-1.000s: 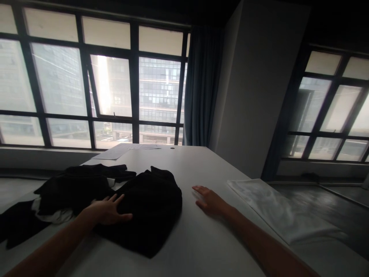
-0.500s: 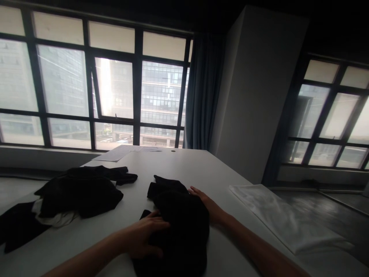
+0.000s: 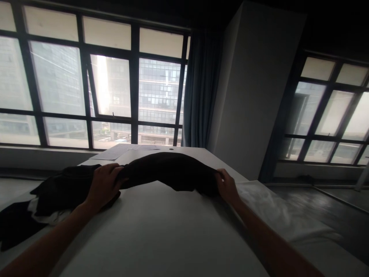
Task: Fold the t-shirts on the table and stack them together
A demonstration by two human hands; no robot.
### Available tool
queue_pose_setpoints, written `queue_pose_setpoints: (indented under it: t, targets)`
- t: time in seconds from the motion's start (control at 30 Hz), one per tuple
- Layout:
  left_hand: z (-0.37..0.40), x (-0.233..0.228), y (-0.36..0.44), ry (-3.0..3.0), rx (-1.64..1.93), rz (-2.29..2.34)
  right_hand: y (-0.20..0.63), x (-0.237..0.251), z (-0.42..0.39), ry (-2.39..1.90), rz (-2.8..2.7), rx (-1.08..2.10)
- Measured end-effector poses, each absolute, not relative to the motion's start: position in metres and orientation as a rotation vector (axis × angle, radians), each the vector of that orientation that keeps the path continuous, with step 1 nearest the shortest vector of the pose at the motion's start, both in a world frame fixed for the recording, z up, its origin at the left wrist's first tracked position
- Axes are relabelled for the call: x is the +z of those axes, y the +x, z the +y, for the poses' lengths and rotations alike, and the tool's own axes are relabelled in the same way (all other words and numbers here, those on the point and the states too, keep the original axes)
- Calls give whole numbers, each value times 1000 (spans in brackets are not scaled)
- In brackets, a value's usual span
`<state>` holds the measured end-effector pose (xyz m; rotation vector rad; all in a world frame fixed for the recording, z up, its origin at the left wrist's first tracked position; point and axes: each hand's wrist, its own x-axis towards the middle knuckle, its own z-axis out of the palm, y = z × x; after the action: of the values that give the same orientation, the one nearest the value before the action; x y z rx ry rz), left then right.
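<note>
A black piece of clothing (image 3: pixel 167 169) is stretched sideways above the far part of the white table (image 3: pixel 155 231), bowed upward in the middle. Its exact kind does not show in the dim light. My left hand (image 3: pixel 106 182) is closed on its left end, in front of the dark clothes pile. On the right end, my right hand (image 3: pixel 226 184) grips the fabric between thumb and fingers. The pile of black clothes (image 3: pixel 54 192), with a whitish piece (image 3: pixel 53 218) among it, lies at the left, partly hidden by my left hand and forearm.
White folded fabric (image 3: pixel 276 211) lies along the table's right edge, partly behind my right forearm. Sheets of paper (image 3: pixel 111 152) are at the far left corner. Beyond the table stand a blue curtain (image 3: pixel 200 88), a pillar (image 3: pixel 253 88) and windows (image 3: pixel 109 84).
The black garment was bunched on the table between my hands. Now it is lifted and spread sideways farther from me, my hands having moved apart and gripped its ends.
</note>
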<state>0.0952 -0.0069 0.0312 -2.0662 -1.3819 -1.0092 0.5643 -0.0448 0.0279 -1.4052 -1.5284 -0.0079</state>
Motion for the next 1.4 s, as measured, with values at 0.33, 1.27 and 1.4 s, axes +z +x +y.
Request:
queue_pose_setpoints:
  t: [0.33, 1.27, 1.4]
  targets:
    - [10, -9, 104, -2349, -768, -1586, 583, 1, -38, -1654, -1992, 133]
    - [-14, 35, 96, -2669, -884, -1650, 634, 13, -40, -1650, -1911, 602]
    - [-5, 10, 103, -2660, -448, -1710, 622, 1, -36, -1693, -2046, 358]
